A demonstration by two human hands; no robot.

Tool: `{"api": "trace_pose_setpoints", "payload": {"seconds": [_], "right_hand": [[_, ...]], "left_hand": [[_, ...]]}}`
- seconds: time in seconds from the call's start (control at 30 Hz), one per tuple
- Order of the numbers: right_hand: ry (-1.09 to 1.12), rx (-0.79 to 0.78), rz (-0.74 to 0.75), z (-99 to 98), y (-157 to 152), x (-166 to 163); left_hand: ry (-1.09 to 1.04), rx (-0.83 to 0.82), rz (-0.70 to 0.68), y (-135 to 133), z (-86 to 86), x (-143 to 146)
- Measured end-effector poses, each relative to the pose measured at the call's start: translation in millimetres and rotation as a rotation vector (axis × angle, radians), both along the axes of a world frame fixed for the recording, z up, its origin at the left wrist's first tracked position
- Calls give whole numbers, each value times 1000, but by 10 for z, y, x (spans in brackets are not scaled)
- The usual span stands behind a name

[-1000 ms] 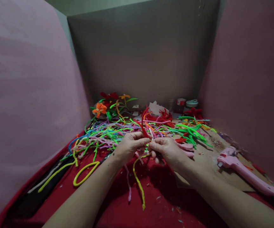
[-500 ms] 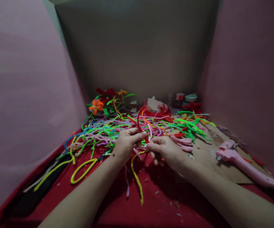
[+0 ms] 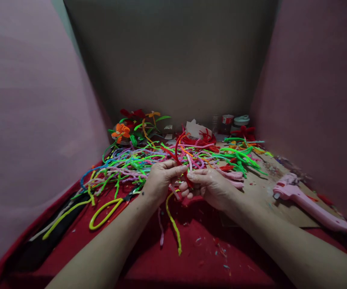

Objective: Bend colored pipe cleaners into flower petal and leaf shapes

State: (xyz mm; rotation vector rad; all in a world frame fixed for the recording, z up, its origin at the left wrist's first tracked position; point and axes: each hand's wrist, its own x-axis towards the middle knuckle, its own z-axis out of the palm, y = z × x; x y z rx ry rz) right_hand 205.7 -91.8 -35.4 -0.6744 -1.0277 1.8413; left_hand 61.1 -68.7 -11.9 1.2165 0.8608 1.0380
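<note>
A red pipe cleaner [image 3: 177, 151] is bent into strands that rise from between my hands at the middle of the table. My left hand [image 3: 164, 176] pinches it between thumb and forefinger. From the right, my right hand [image 3: 208, 184] grips the lower red part, its thumb and fingers closed close to the left fingertips. Where the strands join is mostly hidden by the fingers. Behind both hands spreads a tangled heap of coloured pipe cleaners [image 3: 131, 160]. A yellow pipe cleaner [image 3: 175, 228] hangs toward me below the hands.
A pink glue gun [image 3: 309, 202] lies on the cardboard [image 3: 260, 204] at right. Yellow-handled scissors [image 3: 105, 214] lie left of my left hand. Orange and red pipe-cleaner flowers [image 3: 121, 132] stand at the back left. Pink cloth walls [image 3: 35, 120] rise on both sides. Scraps dot the red cloth [image 3: 203, 257].
My right hand has turned slightly, and its lower fingers now reach farther left beneath the red pipe cleaner. My left hand keeps its pinch. The view has shifted a little.
</note>
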Motion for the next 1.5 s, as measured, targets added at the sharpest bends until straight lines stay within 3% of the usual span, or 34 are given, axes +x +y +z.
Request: {"api": "trace_pose_setpoints", "payload": {"seconds": [0.43,0.6,0.73,0.83,0.97,1.1,1.17,1.37,1.5], "right_hand": [[5,80,-16,-66,39,-22],[52,77,-289,7,33,-20],[45,69,-471,27,46,-45],[39,88,-520,0,56,-75],[23,95,-549,-35,81,-66],[3,100,-549,-54,116,-14],[-3,105,-536,-58,123,2],[-100,129,-463,-6,56,-1],[-202,208,-420,43,6,1]], "left_hand": [[45,36,-33,32,-73,-7],[36,-5,-39,23,-15,5],[183,-95,-132,-27,-3,30],[249,-91,-201,-59,-39,68],[200,-86,-192,-72,-75,103],[218,-35,-230,-62,-30,61],[263,12,-202,-45,14,19],[334,238,87,2,81,-40],[208,233,91,-4,59,-18]]}}
